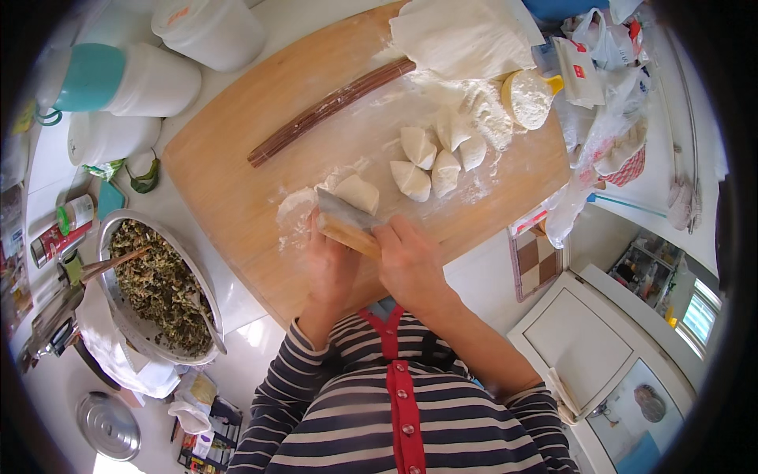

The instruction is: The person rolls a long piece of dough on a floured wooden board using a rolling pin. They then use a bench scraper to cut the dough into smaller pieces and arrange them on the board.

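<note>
In the head view, both my hands are at a dough scraper with a grey metal blade [344, 211] and a tan handle [348, 234], tilted above the wooden board [237, 195]. My right hand [411, 263] grips its right end. My left hand [333, 263] has its fingers around the left end, partly hidden behind it. Just beyond the blade lies a dough piece [359, 193], partly covered by the scraper. Several cut dough pieces [411, 181] sit in a cluster to the right. Flour [294, 204] is scattered under and around them.
A dark brown, lengthwise-lined roll [331, 112] lies across the board. At the back are a flour-dusted white cloth [465, 38] and a yellow-handled cup of flour [530, 99]. On the left stands a metal bowl of chopped filling [157, 284] with chopsticks [118, 262] and a spoon [210, 323].
</note>
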A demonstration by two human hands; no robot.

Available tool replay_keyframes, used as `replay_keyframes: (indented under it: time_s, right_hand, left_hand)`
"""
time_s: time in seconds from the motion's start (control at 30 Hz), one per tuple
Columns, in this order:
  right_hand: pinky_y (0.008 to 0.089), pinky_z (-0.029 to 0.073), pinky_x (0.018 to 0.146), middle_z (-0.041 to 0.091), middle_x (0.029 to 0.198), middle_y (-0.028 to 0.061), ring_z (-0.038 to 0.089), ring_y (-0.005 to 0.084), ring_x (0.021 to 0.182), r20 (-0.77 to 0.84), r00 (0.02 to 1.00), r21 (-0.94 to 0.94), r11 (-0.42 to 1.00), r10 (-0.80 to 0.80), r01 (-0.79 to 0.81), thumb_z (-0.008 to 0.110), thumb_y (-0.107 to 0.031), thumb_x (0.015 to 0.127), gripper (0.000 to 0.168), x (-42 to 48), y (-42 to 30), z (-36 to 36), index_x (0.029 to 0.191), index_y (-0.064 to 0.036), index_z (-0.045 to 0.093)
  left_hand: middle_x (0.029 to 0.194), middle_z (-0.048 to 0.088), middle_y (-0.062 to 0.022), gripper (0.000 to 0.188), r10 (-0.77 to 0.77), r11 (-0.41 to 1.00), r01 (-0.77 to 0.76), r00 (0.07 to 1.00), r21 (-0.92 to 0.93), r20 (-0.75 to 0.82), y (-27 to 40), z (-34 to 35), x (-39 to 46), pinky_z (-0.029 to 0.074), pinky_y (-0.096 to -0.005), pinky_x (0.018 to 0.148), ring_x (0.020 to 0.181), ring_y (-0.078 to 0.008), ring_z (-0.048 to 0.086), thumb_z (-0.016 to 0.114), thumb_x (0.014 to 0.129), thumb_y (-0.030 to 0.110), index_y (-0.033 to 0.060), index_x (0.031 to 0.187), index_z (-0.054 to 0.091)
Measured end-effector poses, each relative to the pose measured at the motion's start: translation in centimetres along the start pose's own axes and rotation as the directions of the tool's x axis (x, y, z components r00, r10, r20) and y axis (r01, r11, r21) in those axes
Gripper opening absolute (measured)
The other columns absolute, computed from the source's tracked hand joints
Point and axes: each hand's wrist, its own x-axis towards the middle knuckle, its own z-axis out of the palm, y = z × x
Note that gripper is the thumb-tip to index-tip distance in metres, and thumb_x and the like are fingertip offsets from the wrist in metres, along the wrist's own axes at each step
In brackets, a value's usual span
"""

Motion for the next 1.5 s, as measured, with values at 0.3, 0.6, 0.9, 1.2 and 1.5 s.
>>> replay_keyframes:
  time_s: [0.3, 0.6, 0.9, 1.2, 1.5]
  right_hand:
    - [0.0368, 0.050, 0.062, 0.052, 0.082, 0.0116, 0.059, 0.0288, 0.075, 0.048, 0.998, 0.049, 0.998, 0.033, -0.035, 0.057, -0.001, 0.069, 0.017, -0.1, -0.2, -0.8, 0.086, -0.001, 0.057]
    - [0.0367, 0.049, 0.063, 0.051, 0.080, 0.0121, 0.058, 0.0291, 0.075, 0.044, 0.999, 0.038, 0.999, 0.012, -0.014, 0.057, 0.001, 0.068, 0.017, 0.1, 0.0, -0.5, 0.086, -0.001, 0.057]
    - [0.0370, 0.050, 0.064, 0.053, 0.081, 0.0129, 0.059, 0.0300, 0.077, 0.169, 0.984, -0.030, 0.998, 0.055, -0.051, 0.059, 0.000, 0.066, 0.014, 1.4, -0.4, -0.2, 0.079, -0.001, 0.055]
    - [0.0375, 0.051, 0.062, 0.054, 0.081, 0.0135, 0.060, 0.0320, 0.070, 0.112, 0.994, -0.066, 0.997, -0.022, 0.030, 0.062, 0.001, 0.066, 0.015, 3.7, 0.1, 1.8, 0.080, 0.001, 0.057]
    - [0.0393, 0.048, 0.062, 0.052, 0.080, 0.0108, 0.057, 0.0309, 0.073, -0.121, 0.992, 0.074, 0.996, -0.035, 0.044, 0.061, 0.002, 0.067, 0.022, 1.6, 0.1, -3.1, 0.089, 0.000, 0.060]
  left_hand:
    - [0.117, 0.051, -0.0189, 0.039, -0.069, 0.997, 0.067, 0.997, -0.048, -0.031, 2.3, -1.6, 0.9, 0.052, -0.0408, 0.071, 0.097, -0.0356, 0.057, 0.069, 0.068, 0.006, 0.0028, 0.104, 0.056]
    - [0.117, 0.050, -0.0204, 0.039, -0.052, 0.992, 0.048, 0.998, -0.114, -0.030, 1.9, -1.7, 1.1, 0.051, -0.0411, 0.074, 0.101, -0.0381, 0.054, 0.069, 0.067, 0.004, 0.0020, 0.103, 0.055]
    - [0.113, 0.051, -0.0207, 0.041, -0.089, 0.992, 0.083, 0.994, -0.099, -0.058, 1.8, -1.0, 0.9, 0.052, -0.0403, 0.068, 0.099, -0.0382, 0.053, 0.071, 0.065, 0.006, 0.0015, 0.103, 0.056]
    - [0.101, 0.056, -0.0180, 0.049, -0.066, 0.992, 0.080, 0.987, 0.095, -0.144, 3.1, -2.8, 1.7, 0.048, -0.0396, 0.072, 0.086, -0.0354, 0.056, 0.073, 0.064, 0.005, 0.0044, 0.111, 0.059]
    - [0.105, 0.058, -0.0151, 0.048, -0.265, 0.906, 0.207, 0.957, -0.369, -0.114, 2.0, -2.6, 1.7, 0.048, -0.0390, 0.081, 0.100, -0.0364, 0.055, 0.069, 0.062, -0.006, 0.0018, 0.108, 0.057]
